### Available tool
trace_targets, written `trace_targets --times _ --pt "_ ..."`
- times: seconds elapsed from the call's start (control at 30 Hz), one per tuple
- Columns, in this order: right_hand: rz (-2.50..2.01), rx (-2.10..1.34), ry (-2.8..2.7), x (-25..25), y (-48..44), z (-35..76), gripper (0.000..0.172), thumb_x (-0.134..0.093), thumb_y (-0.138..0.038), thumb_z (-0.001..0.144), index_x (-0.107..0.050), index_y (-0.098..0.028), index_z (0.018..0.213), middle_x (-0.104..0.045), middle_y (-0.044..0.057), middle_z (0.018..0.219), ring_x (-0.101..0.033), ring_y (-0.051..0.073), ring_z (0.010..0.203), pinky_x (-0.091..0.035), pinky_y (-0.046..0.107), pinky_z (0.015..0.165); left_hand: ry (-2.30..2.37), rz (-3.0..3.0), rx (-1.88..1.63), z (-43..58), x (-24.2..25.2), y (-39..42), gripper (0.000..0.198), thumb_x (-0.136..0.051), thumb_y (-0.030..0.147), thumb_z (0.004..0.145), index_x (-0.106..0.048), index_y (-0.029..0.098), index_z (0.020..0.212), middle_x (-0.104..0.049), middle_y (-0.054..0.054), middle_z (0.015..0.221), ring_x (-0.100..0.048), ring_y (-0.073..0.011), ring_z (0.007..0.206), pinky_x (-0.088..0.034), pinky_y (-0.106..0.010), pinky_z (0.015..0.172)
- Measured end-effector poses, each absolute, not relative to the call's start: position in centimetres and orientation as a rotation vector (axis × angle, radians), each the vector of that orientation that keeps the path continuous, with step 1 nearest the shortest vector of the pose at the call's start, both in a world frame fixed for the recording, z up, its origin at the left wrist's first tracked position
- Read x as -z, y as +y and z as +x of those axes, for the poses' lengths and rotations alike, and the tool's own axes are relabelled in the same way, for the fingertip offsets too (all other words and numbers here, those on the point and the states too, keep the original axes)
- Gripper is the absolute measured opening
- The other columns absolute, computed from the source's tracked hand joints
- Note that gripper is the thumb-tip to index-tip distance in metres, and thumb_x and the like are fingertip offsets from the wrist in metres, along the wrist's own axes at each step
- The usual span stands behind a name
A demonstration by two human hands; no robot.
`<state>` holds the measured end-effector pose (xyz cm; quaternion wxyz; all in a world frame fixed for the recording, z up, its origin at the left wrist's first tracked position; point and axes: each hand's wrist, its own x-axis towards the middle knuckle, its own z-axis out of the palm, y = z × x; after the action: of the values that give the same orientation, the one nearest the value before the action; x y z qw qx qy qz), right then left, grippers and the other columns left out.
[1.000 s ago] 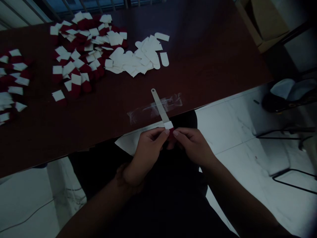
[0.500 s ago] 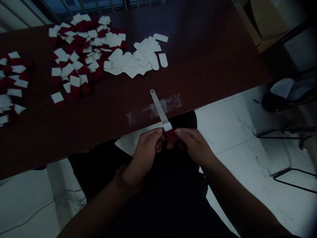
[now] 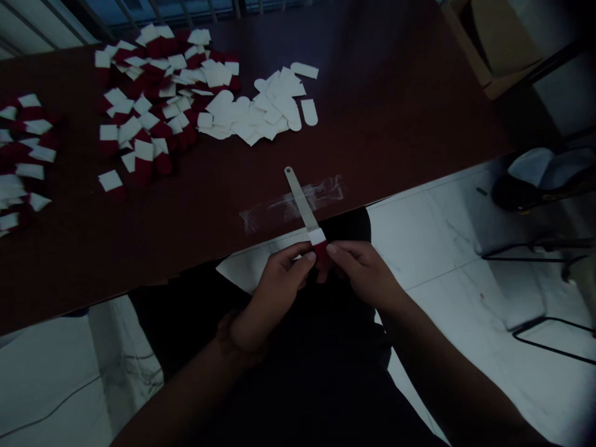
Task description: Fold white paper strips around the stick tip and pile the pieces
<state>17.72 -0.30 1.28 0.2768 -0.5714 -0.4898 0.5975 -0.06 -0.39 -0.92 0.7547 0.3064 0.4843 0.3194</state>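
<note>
Pinching a red-and-white piece (image 3: 319,248) on the end of a metal strip (image 3: 300,205) at 6 o'clock, between left hand (image 3: 274,292) and right hand (image 3: 365,270); on the tabletop (image 3: 372,124), apparently finished two-tone pieces (image 3: 144,118) at 11 o'clock, apparently remaining white pieces (image 3: 251,115) at 12.

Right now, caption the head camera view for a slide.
Left hand and right hand pinch a red-and-white piece on a narrow metal strip at a dark brown table's edge.

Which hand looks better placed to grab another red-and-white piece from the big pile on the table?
Probably the left hand: it sits nearer the pile of red-and-white pieces on the dark brown table. The right hand is farther away. Both pinch the red piece on the narrow metal strip.
</note>
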Motion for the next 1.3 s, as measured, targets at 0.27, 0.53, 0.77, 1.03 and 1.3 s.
trace_targets --times 0.27,0.53,0.77,1.03,1.3 --pt "-1.72 -1.646 -1.483 1.8 -10.4 17.8 0.049 -0.045 -0.044 0.106 -0.063 -0.021 0.067 -0.068 0.003 0.066 -0.066 0.02 0.066 -0.05 0.031 0.066 1.051 1.047 -0.349 -1.9 1.1 -4.3 0.025 -0.067 0.04 0.094 -0.082 0.022 0.103 -0.079 -0.005 0.099 -0.07 -0.0193 0.089 -0.052 -0.03 0.08" --pt "-1.632 -1.459 -1.81 -2.9 -7.5 15.0 0.03 -0.049 -0.043 0.103 -0.072 -0.027 0.093 -0.078 0.005 0.089 -0.073 0.023 0.077 -0.056 0.034 0.069 1.253 1.337 -0.494 -5.9 -3.6 -5.3 0.02 -0.066 0.039 0.095 -0.082 0.026 0.097 -0.08 -0.001 0.093 -0.072 -0.0178 0.086 -0.053 -0.028 0.078" --pt "-1.39 -1.379 -2.047 -7.5 3.0 7.9 0.021 -0.059 -0.032 0.098 -0.07 -0.025 0.081 -0.075 0.002 0.074 -0.067 0.019 0.066 -0.047 0.032 0.062 1.483 1.283 -0.711 -11.6 -4.0 -5.8 0.032 -0.058 0.041 0.099 -0.076 0.024 0.12 -0.08 -0.007 0.102 -0.072 -0.0217 0.084 -0.056 -0.034 0.077" --pt "-1.615 -0.576 -2.157 -5.6 12.2 -1.2 0.034 -0.058 -0.041 0.098 -0.064 -0.02 0.071 -0.071 0.011 0.071 -0.06 0.021 0.064 -0.035 0.034 0.06 1.432 1.246 -0.59 -14.0 -2.7 -8.9 0.031 -0.053 0.037 0.102 -0.075 0.024 0.121 -0.079 -0.005 0.1 -0.074 -0.0207 0.091 -0.057 -0.033 0.082" --pt "-1.454 -0.267 -2.337 -1.6 6.8 0.4 0.028 -0.053 -0.035 0.1 -0.059 -0.022 0.076 -0.069 0.006 0.075 -0.061 0.021 0.068 -0.029 0.033 0.062 1.931 1.715 -0.751 -22.8 -2.4 -7.4 0.026 -0.053 0.031 0.1 -0.078 0.023 0.106 -0.081 -0.008 0.106 -0.076 -0.0231 0.094 -0.057 -0.035 0.088"
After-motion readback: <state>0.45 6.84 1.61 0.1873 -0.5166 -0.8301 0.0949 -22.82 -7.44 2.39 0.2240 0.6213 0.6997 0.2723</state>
